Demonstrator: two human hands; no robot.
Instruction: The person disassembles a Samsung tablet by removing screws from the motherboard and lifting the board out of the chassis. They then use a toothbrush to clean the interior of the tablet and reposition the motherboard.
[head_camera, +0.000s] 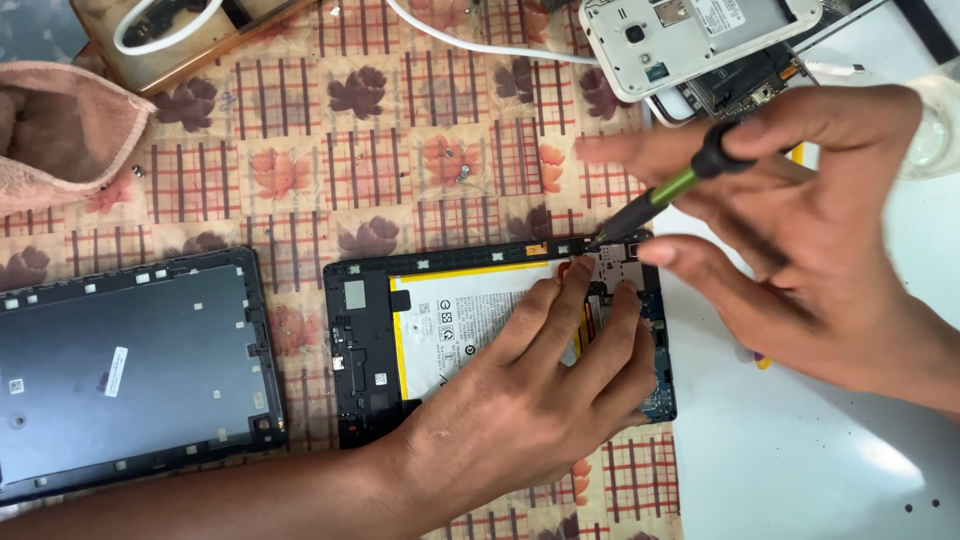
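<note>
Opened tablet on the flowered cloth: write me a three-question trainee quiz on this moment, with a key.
1. True or false: the left hand lies flat on the opened tablet.
2. What does the right hand hold? A) tweezers B) a green-shafted screwdriver C) a white cable
3. Where does the removed back cover lie relative to the tablet?

Key
1. True; its fingers rest over the white battery.
2. B; the screwdriver has its tip at the tablet's top edge, near the right corner.
3. To its left in the picture, inner side up, on the cloth.
</note>
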